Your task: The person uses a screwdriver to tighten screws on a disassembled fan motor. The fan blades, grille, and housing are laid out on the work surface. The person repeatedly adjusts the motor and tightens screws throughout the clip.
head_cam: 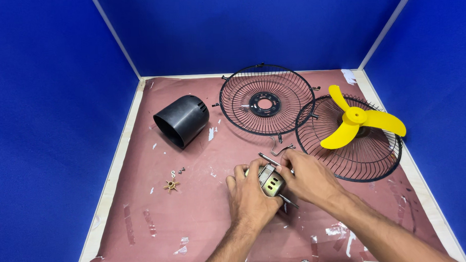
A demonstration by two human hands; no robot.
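**Op:** Both hands are on the motor (271, 180), which sits between them on the worktop (195, 220), near its front middle. My left hand (250, 197) cups it from the left, fingers curled round its side. My right hand (308, 176) pinches its upper right edge with thumb and fingertips.

**Desk:** Where is the shaft?

**Op:** A thin metal shaft (267, 158) pokes out up-left, past my right fingertips, and its other end shows down-right below the motor body.

**Desk:** Count what's out there.

**Op:** One motor. Two black wire guards: one (266, 100) lying flat at the back middle, the second (350, 140) to its right, their rims overlapping. One yellow blade (357, 120) with three lobes, resting in the right guard. One black cover (182, 120), on its side, back left. One small brass star-shaped piece (171, 185) left of my left hand, with a few tiny screws (177, 172) just above it; I can't count those surely. One bent wire clip (281, 150) just beyond my right hand.

**Desk:** How does the motor look?

**Op:** Blocky, pale metal, its end plate towards me with two dark slots. My hands hide the rest.
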